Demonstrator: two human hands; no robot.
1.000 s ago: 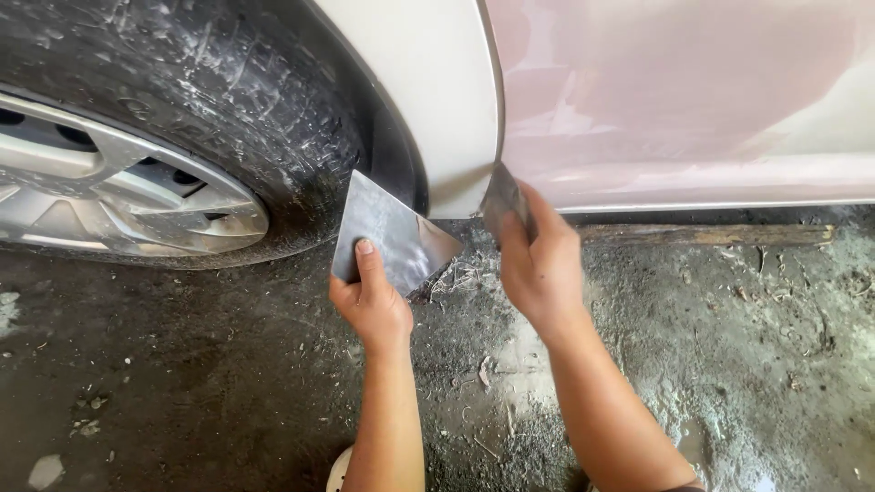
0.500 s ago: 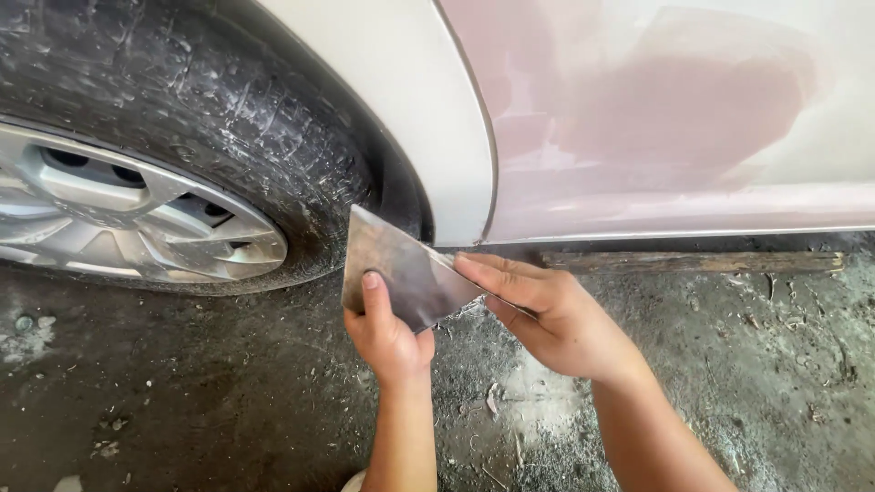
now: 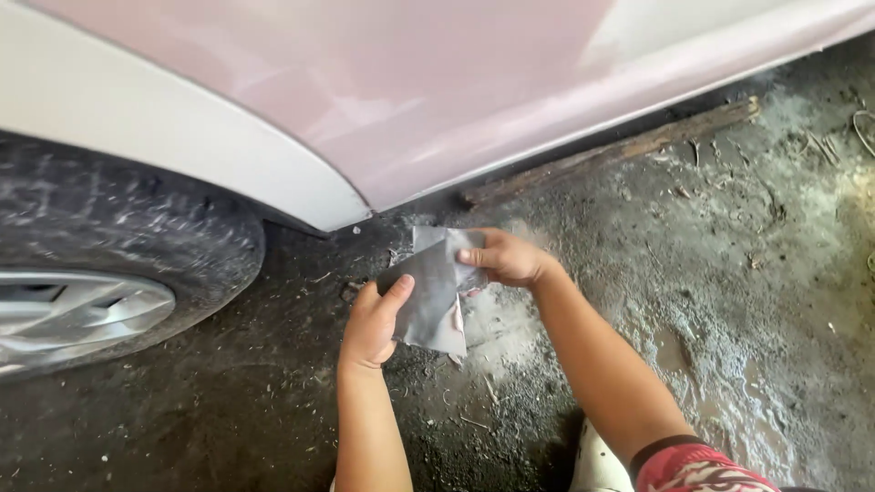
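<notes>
Both hands held one grey sheet (image 3: 436, 296), probably sandpaper, low over the dirty floor (image 3: 729, 301). Left hand (image 3: 372, 326) pinched its near-left edge, thumb on top. Right hand (image 3: 507, 258) gripped the far-right corner, fingers curled shut. Sheet sat just below the pink car panel (image 3: 392, 100), right of the tyre (image 3: 118, 246). Wooden plank (image 3: 620, 150) lay far right.
</notes>
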